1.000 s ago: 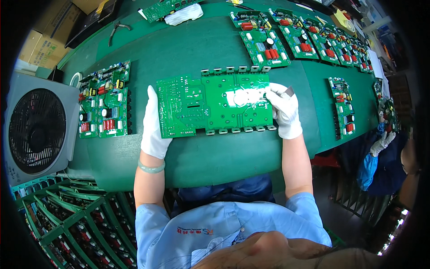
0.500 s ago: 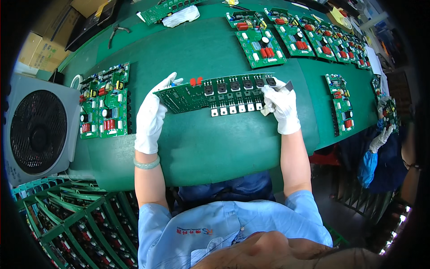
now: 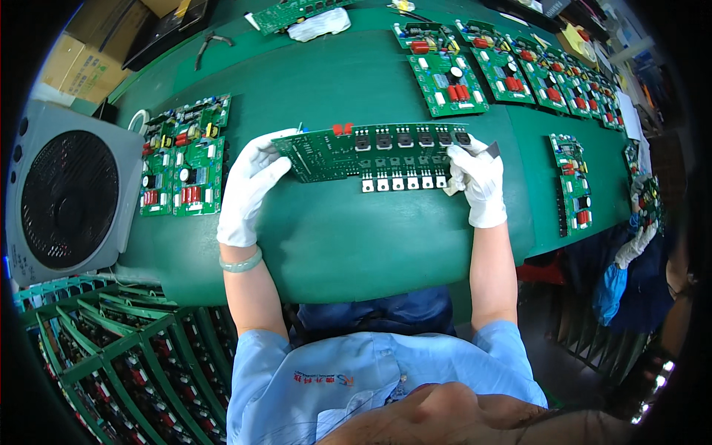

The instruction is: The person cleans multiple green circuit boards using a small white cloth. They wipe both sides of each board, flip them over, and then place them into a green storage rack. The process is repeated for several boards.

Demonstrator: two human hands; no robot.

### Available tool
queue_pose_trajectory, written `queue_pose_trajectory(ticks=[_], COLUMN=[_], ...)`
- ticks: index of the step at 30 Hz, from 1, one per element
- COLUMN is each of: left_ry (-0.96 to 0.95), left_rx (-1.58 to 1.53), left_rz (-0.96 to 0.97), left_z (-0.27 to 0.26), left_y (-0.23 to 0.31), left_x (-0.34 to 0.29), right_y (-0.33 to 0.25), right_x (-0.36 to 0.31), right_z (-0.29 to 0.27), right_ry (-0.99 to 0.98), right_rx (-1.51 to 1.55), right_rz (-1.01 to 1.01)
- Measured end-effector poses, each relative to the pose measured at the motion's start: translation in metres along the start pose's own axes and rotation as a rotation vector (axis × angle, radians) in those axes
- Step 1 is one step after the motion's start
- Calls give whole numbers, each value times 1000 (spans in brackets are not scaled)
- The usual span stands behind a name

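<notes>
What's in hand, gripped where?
A green circuit board: left hand at its left end, right hand at its right end. The right hand also seems to hold a small dark flat piece.

Head camera: worn on the person's head, the left one of a side-by-side fisheye pair; its picture stands upright and unmirrored.
Facing: downward and forward across the flat, matte green worktable (image 3: 348,252), from the person's own side.
Near: the light-blue cloth work shirt (image 3: 415,371), seen steeply from above, broad along the lower edge.
Middle distance: the white-gloved left hand (image 3: 248,189) and white-gloved right hand (image 3: 480,185), either side of centre, within forearm reach.
Far: the crumpled white cloth (image 3: 319,27), small, close to the top edge.
Bent rim: grey square-framed fan (image 3: 70,196) left, slatted green rack (image 3: 104,360) lower left.
</notes>
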State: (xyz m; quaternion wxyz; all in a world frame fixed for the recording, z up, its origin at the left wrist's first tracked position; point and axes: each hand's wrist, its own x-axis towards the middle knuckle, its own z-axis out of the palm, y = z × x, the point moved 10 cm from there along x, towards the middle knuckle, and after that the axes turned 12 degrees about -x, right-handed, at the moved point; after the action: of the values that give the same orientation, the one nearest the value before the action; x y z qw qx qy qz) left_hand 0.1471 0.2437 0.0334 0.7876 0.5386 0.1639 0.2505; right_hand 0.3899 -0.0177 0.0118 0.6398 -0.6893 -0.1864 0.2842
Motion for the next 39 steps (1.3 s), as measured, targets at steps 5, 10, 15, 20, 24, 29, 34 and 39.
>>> queue_pose_trajectory(ticks=[5,10,15,20,24,29,34,39], left_ry=[56,-60,-92,-171,-75,-57,156,-205], left_rx=[60,110,381,268,383,264,369,566], left_rz=[4,234,295,209,-38,198,-148,-632], left_z=[-20,-9,-6,-15,-21,-20,-11,23], left_y=[-11,12,14,6,-21,6,8,-29], left_x=[-4,1,2,-1,5,2,-14,-37], right_y=[-3,-26,-24,-22,-22,-16,-38,-38], right_x=[-1,-9,-25,-41,-40,-7,-10,-15], right_z=[0,10,30,48,48,1,19,36], right_ry=[-31,-233,-514,-734,-721,-193,-9,-84], right_rx=[-3,-149,-154,-264,-176,-223,-668,-856], right_rz=[-31,-445,-410,-317,-250,-216,-561,-541])
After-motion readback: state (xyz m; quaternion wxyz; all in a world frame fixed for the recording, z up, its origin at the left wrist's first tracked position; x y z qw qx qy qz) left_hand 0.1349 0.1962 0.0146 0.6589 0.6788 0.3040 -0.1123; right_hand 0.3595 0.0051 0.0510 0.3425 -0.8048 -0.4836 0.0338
